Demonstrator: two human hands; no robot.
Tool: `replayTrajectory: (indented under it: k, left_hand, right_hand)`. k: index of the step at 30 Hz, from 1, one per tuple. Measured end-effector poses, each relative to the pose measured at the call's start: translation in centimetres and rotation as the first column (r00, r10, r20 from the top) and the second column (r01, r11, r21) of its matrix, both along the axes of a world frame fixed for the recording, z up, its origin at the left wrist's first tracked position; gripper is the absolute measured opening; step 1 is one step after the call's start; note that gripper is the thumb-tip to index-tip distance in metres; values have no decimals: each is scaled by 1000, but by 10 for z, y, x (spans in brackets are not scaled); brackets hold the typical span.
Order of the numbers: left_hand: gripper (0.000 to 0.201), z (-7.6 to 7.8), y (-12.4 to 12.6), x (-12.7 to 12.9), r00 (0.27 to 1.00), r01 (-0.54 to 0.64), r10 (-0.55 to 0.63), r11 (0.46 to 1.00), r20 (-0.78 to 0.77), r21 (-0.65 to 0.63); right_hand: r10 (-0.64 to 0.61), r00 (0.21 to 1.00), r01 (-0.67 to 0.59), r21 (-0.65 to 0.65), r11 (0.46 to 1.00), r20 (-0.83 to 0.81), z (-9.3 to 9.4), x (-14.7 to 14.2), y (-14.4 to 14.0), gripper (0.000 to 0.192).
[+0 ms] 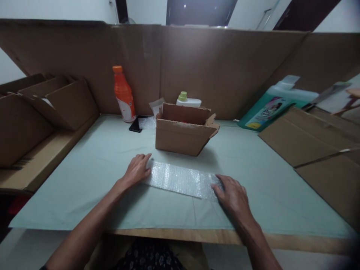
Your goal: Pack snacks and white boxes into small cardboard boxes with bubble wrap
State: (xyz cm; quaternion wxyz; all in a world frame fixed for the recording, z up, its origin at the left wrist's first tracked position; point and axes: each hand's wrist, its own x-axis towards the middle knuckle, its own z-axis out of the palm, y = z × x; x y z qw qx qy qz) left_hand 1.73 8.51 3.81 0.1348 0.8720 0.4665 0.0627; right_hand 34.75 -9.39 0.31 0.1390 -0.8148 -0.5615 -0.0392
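Note:
A strip of clear bubble wrap (181,179) lies flat on the pale green table cover (92,165) in front of me. My left hand (137,170) rests palm down on its left end, fingers spread. My right hand (233,195) presses flat on its right end. Neither hand grips anything. Just behind the wrap stands a small open cardboard box (182,135) with its flaps up; something red shows inside it.
An orange bottle (123,93), a black phone (135,124) and a white bottle with a green cap (187,100) stand at the back. Cardboard walls surround the table. Folded boxes (42,108) stack at left, flat cardboard (312,138) and a teal detergent pouch (270,108) at right.

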Motion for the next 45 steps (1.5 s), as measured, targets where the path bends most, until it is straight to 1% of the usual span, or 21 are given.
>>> replayTrajectory:
  k: [2,4,5,7,9,11,12,14,15,18,22,24,26,29,31,34,36,38,40,42,45]
  left_hand:
    - [58,-4,-11,-3,1000,-5,5,1000,-15,-11]
    - [58,-7,-28,-14,999,-19,17,999,-41,-42]
    - [60,-8,-38,-22,998,-35,31,997,-58,-74]
    - [63,-7,-56,-39,994,-87,74,982,-83,-169]
    - [62,-7,-69,-52,988,-149,135,951,-69,-270]
    - [61,-9,-75,-59,978,-198,211,918,0,-343]
    - [61,-11,-76,-60,967,-215,249,906,49,-364]
    - [60,-17,-75,-59,942,-240,309,893,133,-381]
    - [58,-19,-74,-58,933,-248,326,891,155,-379]
    - [53,-26,-73,-54,933,-263,332,894,142,-362]
    - [52,-26,-72,-52,937,-272,331,892,112,-360]
    - [52,-24,-72,-53,933,-279,340,891,119,-358]
    - [52,-21,-73,-54,927,-273,344,893,150,-357]
    - [56,-18,-79,-58,913,-250,346,894,217,-372]
    - [60,-17,-86,-61,903,-237,351,888,248,-395]
    - [66,-14,-100,-62,889,-206,358,870,285,-449]
    - [69,-12,-111,-62,877,-170,362,850,316,-499]
    - [71,-10,-124,-62,859,-122,367,824,356,-554]
    - [67,-9,-139,-61,832,-59,373,795,411,-603]
    - [60,-11,-154,-59,806,-5,392,754,444,-657]
    - [54,-15,-176,-54,782,-20,475,667,404,-745]
  right_hand:
    - [102,994,-102,9,995,-33,-1,-5,14,32]
    - [183,982,-179,77,981,-48,1,-11,32,32]
    - [201,978,-193,125,973,-56,3,-13,42,34]
    - [203,972,-174,222,959,-117,9,-9,65,46]
    - [189,945,-112,280,953,-266,15,2,91,65]
    - [204,873,-73,295,953,-444,20,15,117,79]
    - [218,832,-70,293,954,-510,20,20,129,80]
    - [246,783,-88,288,953,-572,19,25,148,74]
    - [252,780,-97,286,953,-573,18,25,156,70]
    - [241,818,-93,293,952,-523,10,17,168,57]
    - [216,851,-84,283,956,-479,3,3,180,53]
    - [192,862,-67,269,961,-469,4,-2,183,53]
    - [162,872,-39,266,963,-461,6,-2,179,56]
    - [135,897,-31,246,969,-420,7,5,156,62]
    - [129,929,-73,170,983,-346,7,10,132,61]
    - [131,970,-129,23,991,-207,7,10,98,53]
    - [157,975,-161,-11,987,-160,8,0,87,40]
    - [211,966,-214,0,977,-149,11,-16,89,28]
    - [267,952,-266,29,963,-148,16,-37,103,25]
    - [318,937,-313,61,948,-146,22,-57,122,26]
    - [347,925,-336,94,937,-153,32,-75,142,39]
